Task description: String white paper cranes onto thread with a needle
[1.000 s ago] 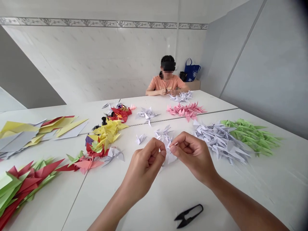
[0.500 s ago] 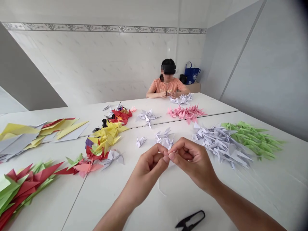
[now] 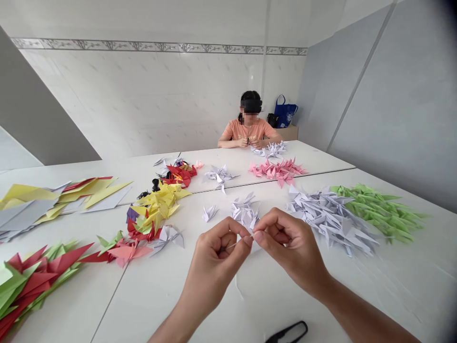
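Observation:
Over the table's near middle, my left hand [image 3: 223,255] pinches a thin white string [image 3: 238,286] between thumb and forefinger. My right hand [image 3: 289,245] pinches at the same spot, its fingertips almost touching the left ones. The string's lower part hangs down toward the tabletop below the hands. Right behind my fingers is a small group of white folded paper cranes [image 3: 244,207], and a single white crane [image 3: 210,213] sits to its left. Black thread snips [image 3: 287,332] lie below my hands, partly cut off by the lower frame edge.
White cranes [image 3: 330,216] and green cranes [image 3: 382,209] are heaped at right, pink cranes [image 3: 278,170] farther back. Yellow cranes [image 3: 160,200], flat folded papers [image 3: 71,195] and red-green folded pieces [image 3: 32,276] lie left. Opposite, a person [image 3: 250,128] handles something small.
My hands stay pinched together, with the left fingers shifted slightly and a bit of string now showing inside the left hand. The whole view has tipped up a little, so the snips sit lower.

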### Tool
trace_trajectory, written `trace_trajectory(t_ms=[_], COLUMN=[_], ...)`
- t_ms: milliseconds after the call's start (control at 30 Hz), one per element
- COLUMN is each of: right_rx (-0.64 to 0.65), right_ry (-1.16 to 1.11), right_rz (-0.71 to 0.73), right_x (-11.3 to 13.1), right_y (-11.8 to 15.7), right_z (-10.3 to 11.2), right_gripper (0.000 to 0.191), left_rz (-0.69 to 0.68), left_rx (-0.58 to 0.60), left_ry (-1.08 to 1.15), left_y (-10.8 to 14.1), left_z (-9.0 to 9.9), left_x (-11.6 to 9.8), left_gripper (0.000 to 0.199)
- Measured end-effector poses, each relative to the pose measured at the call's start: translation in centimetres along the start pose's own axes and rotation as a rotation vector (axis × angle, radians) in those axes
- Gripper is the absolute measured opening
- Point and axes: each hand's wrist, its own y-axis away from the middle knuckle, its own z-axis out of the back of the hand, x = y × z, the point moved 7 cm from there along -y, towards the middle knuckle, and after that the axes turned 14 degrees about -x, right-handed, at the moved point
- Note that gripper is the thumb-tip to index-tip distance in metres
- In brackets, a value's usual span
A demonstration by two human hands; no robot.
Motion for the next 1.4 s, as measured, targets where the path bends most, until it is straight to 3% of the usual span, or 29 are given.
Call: trace_trajectory(t_ms=[133, 333, 833, 1400], right_rx=[0.021, 0.002, 0.019, 0.017], right_ry=[0.013, -0.004, 0.088, 0.127], right_rz=[0.016, 0.029, 0.148, 0.259], right_x=[-0.01, -0.02, 0.34, 0.95], right_y=[0.05, 0.07, 0.36, 0.33], right_z=[-0.2, -0.01, -0.45, -0.64], right_gripper=[0.019, 0.005, 0.005, 0.014], left_rz=[-0.047, -0.097, -0.145, -0.051], left_rx=[-0.036, -0.107, -0.121, -0.09], left_ry=[-0.024, 0.04, -0.039, 0.019], left_y=[-0.14, -0.44, -0.2, -0.09], left_z=[0.23, 0.9, 0.67, 0.37], left_x=[0.11, -0.31, -0.14, -0.13], left_gripper=[0.031, 0.023, 0.025, 0.027])
